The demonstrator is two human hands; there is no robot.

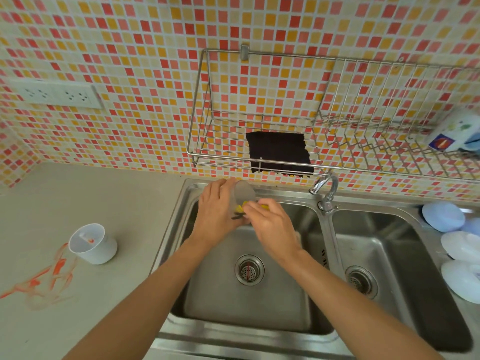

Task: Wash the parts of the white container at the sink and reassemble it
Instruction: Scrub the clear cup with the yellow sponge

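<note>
- Translucent cup part held above the back-left corner of the left sink basin, tilted, open mouth turned toward the camera.
- Left hand wrapped around the cup part's side, fingers curled on it.
- Right hand just beside it, fingers clenched on a yellow sponge pressed at the cup part's lower rim; a dark strip showing under the sponge.
- White container body standing on the grey tabletop left of the sink, well apart from both hands, mouth tipped toward the camera, a small peg and an orange mark inside.
- Orange smears on the tabletop just beside the container body.
- Faucet mounted on the divider between the two basins, spout to the right of the hands.
- Wire rack on the tiled wall above the sink, dark cloth hanging from it directly above the hands.
- Pale lids stacked along the right sink edge.
</note>
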